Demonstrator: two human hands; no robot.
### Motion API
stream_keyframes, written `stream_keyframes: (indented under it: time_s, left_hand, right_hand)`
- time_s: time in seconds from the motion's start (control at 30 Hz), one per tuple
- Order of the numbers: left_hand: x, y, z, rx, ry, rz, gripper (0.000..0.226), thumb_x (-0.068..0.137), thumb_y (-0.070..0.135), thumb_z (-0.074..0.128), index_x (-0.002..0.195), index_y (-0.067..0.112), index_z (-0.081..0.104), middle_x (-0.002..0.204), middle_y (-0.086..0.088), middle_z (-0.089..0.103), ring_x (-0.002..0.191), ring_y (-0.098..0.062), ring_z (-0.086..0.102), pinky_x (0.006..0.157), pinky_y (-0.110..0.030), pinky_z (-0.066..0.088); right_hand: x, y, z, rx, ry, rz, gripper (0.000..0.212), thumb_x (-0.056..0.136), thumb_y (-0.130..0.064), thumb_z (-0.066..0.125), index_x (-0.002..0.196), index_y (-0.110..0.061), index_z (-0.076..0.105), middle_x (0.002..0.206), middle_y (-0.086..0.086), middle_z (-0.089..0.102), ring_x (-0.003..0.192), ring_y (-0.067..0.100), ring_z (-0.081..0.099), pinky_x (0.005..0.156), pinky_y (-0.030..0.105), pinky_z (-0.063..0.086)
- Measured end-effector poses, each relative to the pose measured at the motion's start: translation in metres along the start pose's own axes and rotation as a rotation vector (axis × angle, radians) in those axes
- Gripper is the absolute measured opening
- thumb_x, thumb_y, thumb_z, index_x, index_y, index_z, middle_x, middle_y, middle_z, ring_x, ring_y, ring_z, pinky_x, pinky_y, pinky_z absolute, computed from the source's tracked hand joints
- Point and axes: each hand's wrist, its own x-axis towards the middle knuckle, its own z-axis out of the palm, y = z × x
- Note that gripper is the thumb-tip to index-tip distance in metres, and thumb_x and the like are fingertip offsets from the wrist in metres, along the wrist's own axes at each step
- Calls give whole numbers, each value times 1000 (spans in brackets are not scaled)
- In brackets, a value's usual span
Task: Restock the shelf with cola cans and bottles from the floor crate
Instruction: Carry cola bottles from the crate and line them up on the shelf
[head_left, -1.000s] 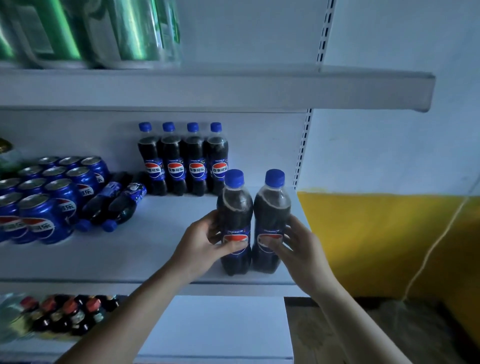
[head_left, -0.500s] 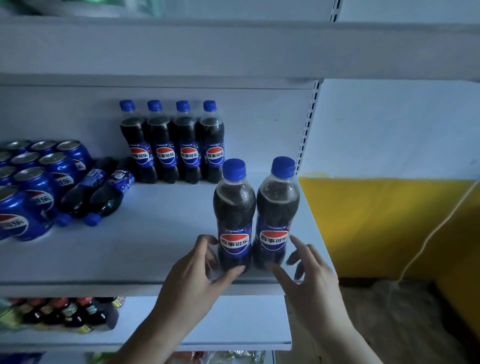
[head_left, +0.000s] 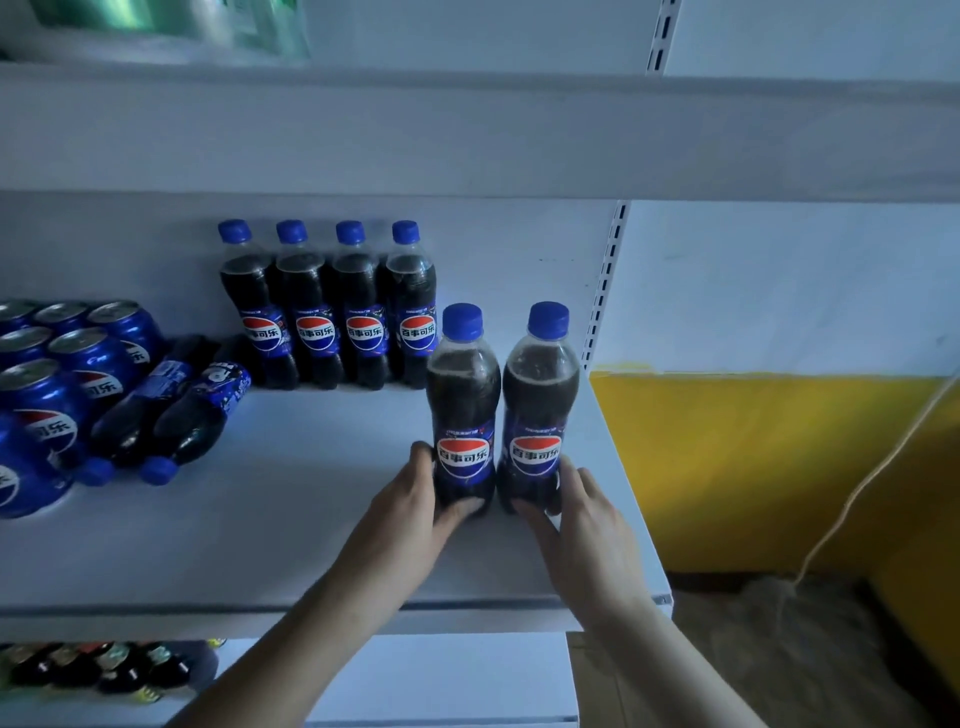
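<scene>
On the middle shelf (head_left: 291, 519), near its right front edge, two upright bottles of dark cola stood touching, blue caps on: the left bottle (head_left: 464, 410) and the right bottle (head_left: 540, 405). A back row (head_left: 332, 312) of four more stood against the rear panel. Two lying bottles (head_left: 171, 415) rested on their sides to the left, beside seven blue cans (head_left: 88, 364) cut off by the frame. The left hand (head_left: 415, 499) curled thumb and fingers round the left bottle's base. The right hand (head_left: 582, 514) gripped the right bottle's base likewise.
</scene>
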Motion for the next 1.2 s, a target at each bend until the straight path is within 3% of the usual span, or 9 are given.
stream_keyframes:
  time_s: [0.17,0.27,0.33,0.6,0.83,1.2]
  left_hand:
    - [57,-12,8,52,-19,15,47,89,38,74,104,12,37,108,-14,68,100,-33,66,76,-39,50]
    - [84,-13,8,74,-33,14,56,91,35,74,124,4,42,131,-18,63,119,-33,62,95,-42,51]
    - [99,-11,9,98,-36,-3,61,92,33,73,130,-1,40,135,-22,60,123,-36,59,98,-40,48]
    - [152,-18,13,346,-40,-108,56,96,42,65,124,-2,44,116,-27,68,106,-42,67,87,-48,55]
    - [179,-26,15,595,-159,-161,41,99,42,60,112,3,68,109,-16,71,101,-37,68,73,-33,47]
    - [200,-24,24,509,-205,-248,37,101,38,59,110,3,69,110,-17,70,96,-34,65,75,-31,41]
  right_hand:
    - [54,8,12,53,-43,3,42,96,-40,65,130,-19,51,111,6,61,98,32,66,77,42,51]
    - [82,12,20,50,-61,25,43,95,-35,66,130,-16,52,114,9,61,103,36,63,79,41,49]
    - [98,13,24,57,-72,27,43,95,-34,66,130,-14,52,117,11,61,106,37,62,82,41,48]
    - [149,15,37,74,-127,51,37,96,-35,65,122,-11,53,122,15,63,112,37,60,87,41,47]
    - [184,14,44,36,-158,68,35,95,-35,66,116,-8,56,118,16,66,109,37,62,85,40,49]
    - [216,15,39,-70,-211,72,37,97,-38,64,115,-6,59,118,17,67,109,36,64,77,34,41]
